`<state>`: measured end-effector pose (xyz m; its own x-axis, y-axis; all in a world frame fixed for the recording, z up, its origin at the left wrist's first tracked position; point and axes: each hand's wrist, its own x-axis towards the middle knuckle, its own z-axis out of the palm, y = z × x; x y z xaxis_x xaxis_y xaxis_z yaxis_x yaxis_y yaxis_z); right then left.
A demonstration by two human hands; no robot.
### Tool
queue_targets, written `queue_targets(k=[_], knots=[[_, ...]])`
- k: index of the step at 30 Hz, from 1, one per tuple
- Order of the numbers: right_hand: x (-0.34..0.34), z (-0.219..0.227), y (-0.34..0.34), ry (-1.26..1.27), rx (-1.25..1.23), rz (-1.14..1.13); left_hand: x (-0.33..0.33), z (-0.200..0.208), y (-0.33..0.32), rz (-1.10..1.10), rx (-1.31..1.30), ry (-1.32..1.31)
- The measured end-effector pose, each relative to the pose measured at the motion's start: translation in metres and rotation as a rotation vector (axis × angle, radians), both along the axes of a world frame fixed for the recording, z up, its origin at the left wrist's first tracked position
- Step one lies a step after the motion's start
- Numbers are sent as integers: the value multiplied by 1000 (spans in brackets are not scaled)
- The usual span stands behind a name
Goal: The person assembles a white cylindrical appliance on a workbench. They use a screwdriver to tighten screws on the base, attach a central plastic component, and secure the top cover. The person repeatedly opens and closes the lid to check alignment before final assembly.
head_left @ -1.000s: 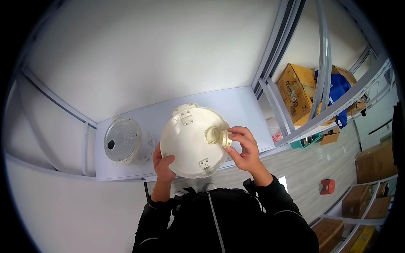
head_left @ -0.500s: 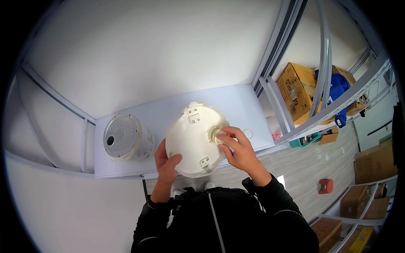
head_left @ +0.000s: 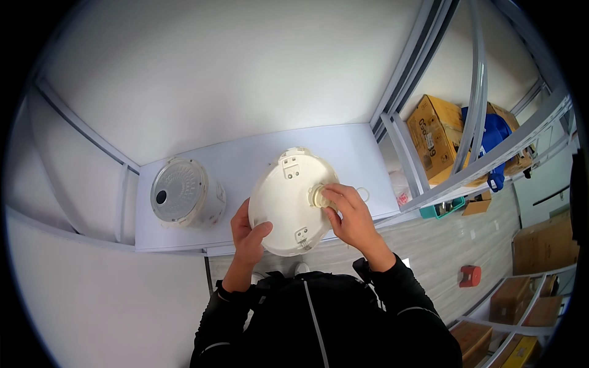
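A round cream-white plastic lid (head_left: 287, 199) with small square fittings is tilted up over the white table (head_left: 245, 162). My left hand (head_left: 248, 235) grips its lower left rim. My right hand (head_left: 343, 214) pinches a small round cream cap (head_left: 319, 196) on the lid's right side. A thin white ring (head_left: 362, 194) shows just beyond my right fingers.
A white cooker body (head_left: 184, 193) with a perforated metal top and a dark hole lies on the table's left. Grey metal frame rails (head_left: 405, 141) rise at the right. Cardboard boxes (head_left: 437, 135), a blue bag (head_left: 491, 138) and a red object (head_left: 470, 276) sit on the floor beyond.
The lid has come lower and nearer to me. My right hand slid from the lid's right edge onto the small round cap.
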<state>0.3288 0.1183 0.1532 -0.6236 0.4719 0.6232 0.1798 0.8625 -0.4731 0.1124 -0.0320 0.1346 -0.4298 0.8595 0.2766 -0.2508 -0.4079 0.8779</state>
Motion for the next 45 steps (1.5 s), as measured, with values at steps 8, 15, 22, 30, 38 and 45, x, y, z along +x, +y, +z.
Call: queue_targets(k=[8, 15, 22, 30, 38, 45], knots=[[4, 0, 1, -38, 0, 29, 2, -3, 1, -10, -12, -41], [8, -2, -1, -21, -52, -22, 6, -2, 6, -5, -5, -24], [12, -4, 3, -12, -46, -32, 9, 1, 10, -2, -37, -11], [9, -6, 5, -19, -79, -74, 4, 1, 15, -18, -56, 1], [0, -19, 3, 14, -165, -104, 5, 5, 17, 5, -78, 43], [-6, -9, 7, 81, -315, -92, -9, -23, 17, 32, -124, -89]])
